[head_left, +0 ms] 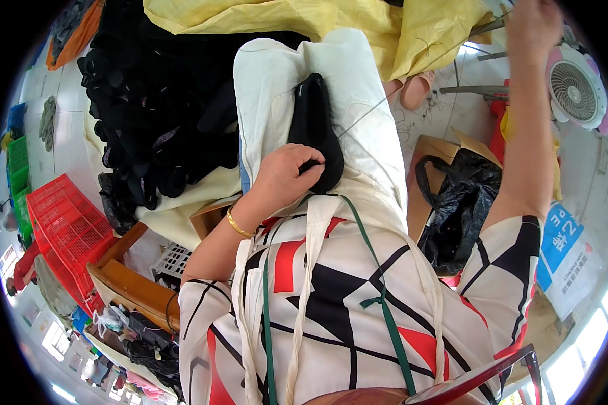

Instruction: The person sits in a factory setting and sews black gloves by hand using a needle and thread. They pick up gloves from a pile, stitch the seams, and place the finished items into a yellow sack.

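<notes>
A black shoe (pixel 311 101) lies lengthwise on the white apron (pixel 363 74) across my lap, its rounded end toward me. My left hand (pixel 289 174) pinches the shoe's edge at that near end, fingers curled over the rim. From the shoe's right side a thin thread (pixel 366 115) stretches taut up to the right. My right hand (pixel 535 27) is raised far out at the upper right with the arm extended, closed at the thread's far end. Its fingertips are partly blurred, and I cannot make out a needle.
Many black shoes (pixel 162 115) are heaped to the left. Yellow sheeting (pixel 358 19) spreads ahead. At the right are a black plastic bag (pixel 463 196) in a cardboard box and a fan (pixel 575 88). Red crates (pixel 67 229) and a wooden drawer (pixel 132 277) stand at the lower left.
</notes>
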A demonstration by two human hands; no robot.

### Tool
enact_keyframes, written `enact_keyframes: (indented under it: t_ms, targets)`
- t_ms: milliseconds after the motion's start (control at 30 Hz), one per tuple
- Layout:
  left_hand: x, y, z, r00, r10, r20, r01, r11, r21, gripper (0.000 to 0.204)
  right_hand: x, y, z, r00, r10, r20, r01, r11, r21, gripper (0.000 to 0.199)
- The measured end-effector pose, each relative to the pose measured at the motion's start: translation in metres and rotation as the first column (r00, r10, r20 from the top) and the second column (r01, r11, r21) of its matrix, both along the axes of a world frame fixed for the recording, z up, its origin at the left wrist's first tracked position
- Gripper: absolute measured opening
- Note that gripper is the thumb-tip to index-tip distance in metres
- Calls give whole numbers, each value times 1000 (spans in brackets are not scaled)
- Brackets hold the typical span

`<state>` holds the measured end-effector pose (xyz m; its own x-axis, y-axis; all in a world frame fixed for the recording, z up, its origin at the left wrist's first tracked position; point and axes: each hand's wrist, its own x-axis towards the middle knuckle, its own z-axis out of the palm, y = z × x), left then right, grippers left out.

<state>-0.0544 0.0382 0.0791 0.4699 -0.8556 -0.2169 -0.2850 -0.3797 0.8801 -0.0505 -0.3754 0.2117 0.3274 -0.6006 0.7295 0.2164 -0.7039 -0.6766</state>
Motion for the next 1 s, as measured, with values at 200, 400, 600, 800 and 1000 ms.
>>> enact_keyframes:
  t_ms: [200,400,600,800,1000]
  targets:
    - [-11,0,-2,985,79,155,-72,996,-52,14,-39,138,-127,511,792,-334,-421,569,706,18]
    - [-15,8,-9,915,96,391,-76,995,-68,18,-88,205,-127,15,761,-649,-537,554,637,9]
    - [-23,12,-18,905,135,402,-98,989,-110,18,-116,216,-133,115,614,-781,-649,641,409,8]
    - [-25,12,-23,884,176,432,-110,978,-175,17,-118,218,-130,114,568,-815,-676,646,356,7]
    - [-26,11,-22,873,193,448,-116,974,-194,18,-117,218,-128,105,564,-819,-681,641,354,7]
